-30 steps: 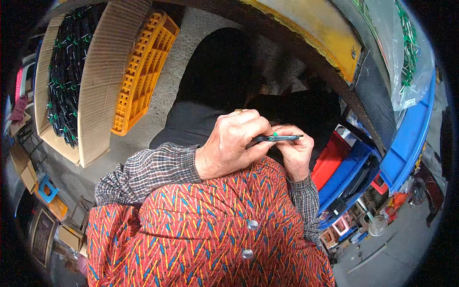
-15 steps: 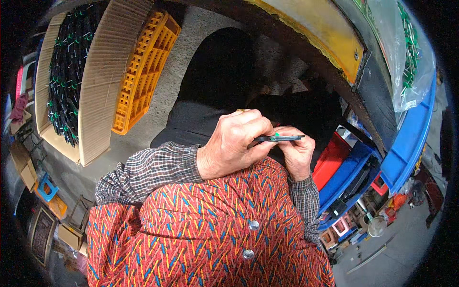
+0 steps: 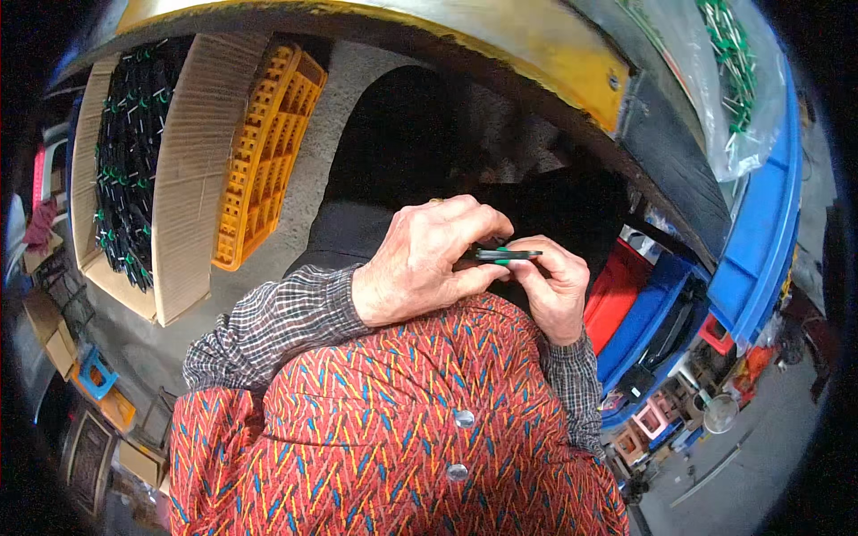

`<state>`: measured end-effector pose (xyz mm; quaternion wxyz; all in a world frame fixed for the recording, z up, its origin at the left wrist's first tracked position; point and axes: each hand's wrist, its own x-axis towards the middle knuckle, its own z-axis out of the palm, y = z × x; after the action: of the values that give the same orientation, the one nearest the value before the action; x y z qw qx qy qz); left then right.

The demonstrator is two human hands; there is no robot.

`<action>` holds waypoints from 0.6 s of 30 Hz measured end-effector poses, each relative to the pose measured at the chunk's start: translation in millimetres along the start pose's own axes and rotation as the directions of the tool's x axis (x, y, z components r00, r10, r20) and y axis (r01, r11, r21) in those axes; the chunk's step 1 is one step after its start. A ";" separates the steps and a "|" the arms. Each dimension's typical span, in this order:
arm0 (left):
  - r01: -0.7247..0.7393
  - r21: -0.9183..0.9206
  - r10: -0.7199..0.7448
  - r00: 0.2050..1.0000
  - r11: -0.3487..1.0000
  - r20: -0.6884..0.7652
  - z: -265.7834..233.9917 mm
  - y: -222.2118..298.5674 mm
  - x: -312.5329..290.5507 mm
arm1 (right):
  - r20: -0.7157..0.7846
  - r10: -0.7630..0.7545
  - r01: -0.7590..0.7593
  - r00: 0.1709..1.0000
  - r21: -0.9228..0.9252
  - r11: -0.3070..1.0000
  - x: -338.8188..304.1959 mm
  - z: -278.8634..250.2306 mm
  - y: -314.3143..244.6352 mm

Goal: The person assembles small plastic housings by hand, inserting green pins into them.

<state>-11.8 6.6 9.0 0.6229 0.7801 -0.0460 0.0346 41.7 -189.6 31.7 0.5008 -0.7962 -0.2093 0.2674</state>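
Note:
Just above my lap, a small flat black piece with a green part [image 3: 508, 255] lies between both hands. My left hand [image 3: 427, 257] is closed around its left end, thumb below and fingers curled above. At the other end, my right hand [image 3: 556, 284] pinches the piece with thumb and forefinger. Much of the piece is hidden by the fingers, and its exact kind cannot be told.
An open cardboard box [image 3: 198, 170] full of black pieces with green rings [image 3: 134, 170] stands at left, beside an orange plastic crate [image 3: 268, 170]. A worn table edge [image 3: 617, 89] curves ahead. Right are a bag of green pieces [image 3: 735, 71], a blue tray [image 3: 760, 241] and a red bin [image 3: 617, 295].
The view has shifted a little. The piece now shows less of its dark length beyond my left hand, with more green visible underneath. Both hands keep hold of it.

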 end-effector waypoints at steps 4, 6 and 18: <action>-0.056 0.045 0.049 0.990 0.997 0.131 4.6 10.6 5.4 | -0.025 -0.068 0.064 0.997 -0.136 0.989 -5.1 -6.0 -13.6; -0.065 0.078 0.050 0.982 0.995 0.181 5.0 16.5 5.1 | -0.029 -0.048 0.043 0.998 -0.134 0.990 -9.5 -6.9 -14.3; -0.053 0.067 0.036 0.971 0.996 0.238 16.5 48.3 12.8 | -0.098 -0.125 0.114 0.987 -0.102 0.988 -29.1 -27.2 -22.3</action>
<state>-4.7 -20.5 53.6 0.5834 0.7996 -0.1360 -0.0430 35.2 -216.6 68.0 0.4874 -0.8182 -0.2429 0.1846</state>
